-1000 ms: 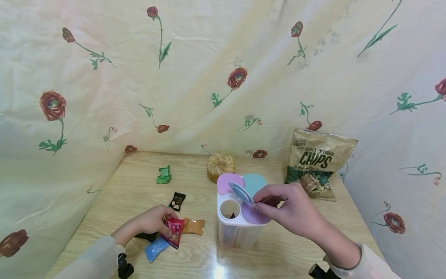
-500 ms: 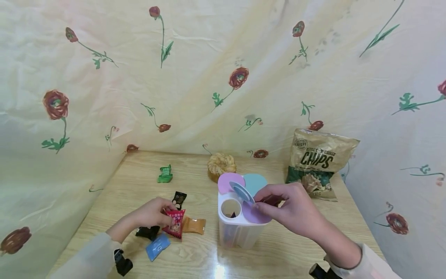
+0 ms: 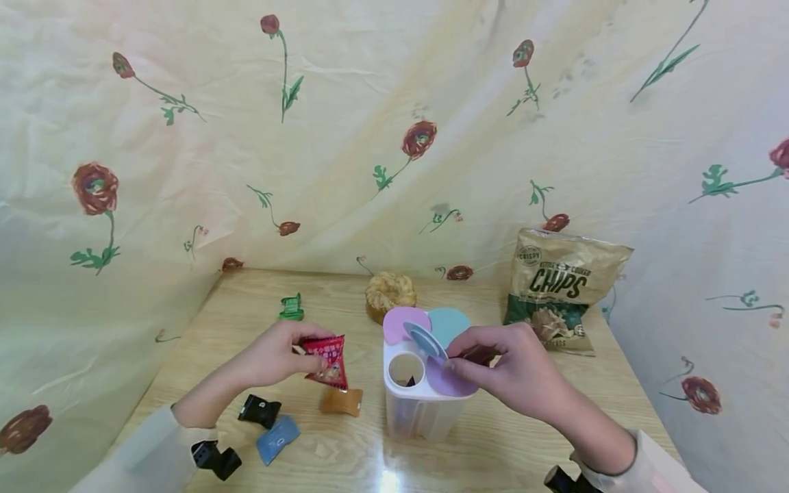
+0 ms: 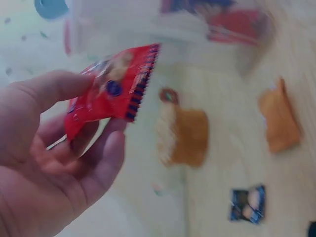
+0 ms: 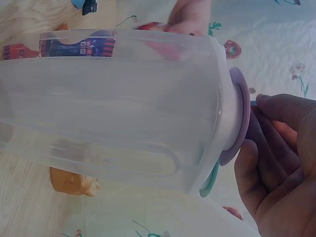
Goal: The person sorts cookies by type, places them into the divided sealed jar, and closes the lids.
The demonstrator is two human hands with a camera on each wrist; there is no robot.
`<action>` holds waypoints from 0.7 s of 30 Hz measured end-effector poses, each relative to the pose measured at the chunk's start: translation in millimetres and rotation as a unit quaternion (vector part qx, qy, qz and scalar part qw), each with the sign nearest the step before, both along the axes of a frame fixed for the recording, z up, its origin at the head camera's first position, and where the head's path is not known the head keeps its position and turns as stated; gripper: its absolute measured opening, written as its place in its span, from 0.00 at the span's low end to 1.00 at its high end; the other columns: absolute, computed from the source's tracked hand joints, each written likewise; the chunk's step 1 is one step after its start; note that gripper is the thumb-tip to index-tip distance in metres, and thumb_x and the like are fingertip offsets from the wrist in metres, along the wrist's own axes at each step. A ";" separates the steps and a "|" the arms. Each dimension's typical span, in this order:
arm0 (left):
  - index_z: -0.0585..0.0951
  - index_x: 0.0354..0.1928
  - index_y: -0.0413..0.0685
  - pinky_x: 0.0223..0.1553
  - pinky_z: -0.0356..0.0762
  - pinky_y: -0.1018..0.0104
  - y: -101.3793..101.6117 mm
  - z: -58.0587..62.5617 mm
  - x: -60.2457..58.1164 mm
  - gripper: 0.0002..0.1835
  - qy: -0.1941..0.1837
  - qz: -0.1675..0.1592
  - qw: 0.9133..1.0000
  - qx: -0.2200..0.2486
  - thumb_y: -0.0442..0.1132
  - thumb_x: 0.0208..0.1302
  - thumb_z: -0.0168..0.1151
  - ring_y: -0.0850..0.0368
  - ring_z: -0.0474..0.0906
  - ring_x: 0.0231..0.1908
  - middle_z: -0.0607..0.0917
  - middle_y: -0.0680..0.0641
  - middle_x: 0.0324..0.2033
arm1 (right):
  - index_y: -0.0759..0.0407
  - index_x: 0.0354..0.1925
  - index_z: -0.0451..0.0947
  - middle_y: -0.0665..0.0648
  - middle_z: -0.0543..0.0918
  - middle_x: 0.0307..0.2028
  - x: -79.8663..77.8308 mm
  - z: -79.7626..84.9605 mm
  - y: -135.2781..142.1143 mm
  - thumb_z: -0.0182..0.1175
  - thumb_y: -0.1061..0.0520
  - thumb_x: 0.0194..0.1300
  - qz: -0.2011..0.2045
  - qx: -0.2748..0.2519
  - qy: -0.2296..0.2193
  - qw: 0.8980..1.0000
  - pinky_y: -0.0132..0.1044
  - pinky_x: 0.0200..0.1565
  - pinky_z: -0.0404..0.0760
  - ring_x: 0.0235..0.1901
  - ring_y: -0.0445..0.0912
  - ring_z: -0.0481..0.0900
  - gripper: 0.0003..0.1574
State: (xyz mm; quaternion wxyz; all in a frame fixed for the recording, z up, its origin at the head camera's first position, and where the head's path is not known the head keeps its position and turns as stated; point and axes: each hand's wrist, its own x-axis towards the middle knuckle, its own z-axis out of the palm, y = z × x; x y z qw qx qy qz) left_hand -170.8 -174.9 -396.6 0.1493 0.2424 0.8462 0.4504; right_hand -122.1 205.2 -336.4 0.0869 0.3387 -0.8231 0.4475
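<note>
My left hand [image 3: 277,356] pinches a red snack packet [image 3: 328,361] between thumb and fingers, raised over the table left of a clear storage container [image 3: 425,414]. In the left wrist view the red packet [image 4: 113,86] shows its serrated edge. With thumb and fingertips my right hand [image 3: 511,363] holds up a blue lid [image 3: 425,340] on the container's top. Beneath that lid one round opening [image 3: 405,370] is uncovered, while pink, teal and purple lids lie flat. Through the container wall, the right wrist view shows a dark blue packet [image 5: 79,45] and a red one inside.
An orange packet [image 3: 342,402], a blue packet [image 3: 278,438] and a black packet [image 3: 259,411] lie at the front left. A green packet [image 3: 291,307] is farther back. Behind the container sit a ring-shaped bread [image 3: 391,293] and a chips bag [image 3: 557,287].
My left hand has lifted the red packet off the other packets and carried it right and away from me, toward the container. The right hand keeps holding the blue lid, unmoved.
</note>
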 end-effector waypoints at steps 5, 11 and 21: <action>0.88 0.53 0.47 0.35 0.85 0.63 18.2 30.0 10.1 0.14 0.041 0.038 0.997 0.055 0.40 0.66 0.70 0.54 0.84 0.38 0.88 0.46 0.45 | 0.47 0.35 0.87 0.45 0.89 0.31 -0.5 -0.6 0.4 0.73 0.67 0.60 0.001 -0.003 0.002 1.000 0.33 0.28 0.84 0.28 0.37 0.86 0.13; 0.88 0.49 0.48 0.36 0.85 0.63 38.3 56.4 22.1 0.11 0.061 0.074 0.989 0.113 0.39 0.65 0.72 0.50 0.84 0.38 0.89 0.47 0.41 | 0.47 0.35 0.88 0.45 0.89 0.31 -0.3 0.1 0.9 0.73 0.66 0.60 0.003 -0.003 0.002 1.000 0.33 0.28 0.85 0.28 0.37 0.86 0.13; 0.87 0.43 0.51 0.37 0.83 0.63 68.2 71.5 34.8 0.07 0.092 0.070 0.980 0.162 0.37 0.63 0.73 0.49 0.82 0.38 0.88 0.50 0.38 | 0.47 0.35 0.88 0.44 0.89 0.32 0.8 0.6 0.7 0.73 0.67 0.60 0.000 0.005 -0.005 1.000 0.34 0.29 0.85 0.29 0.37 0.87 0.13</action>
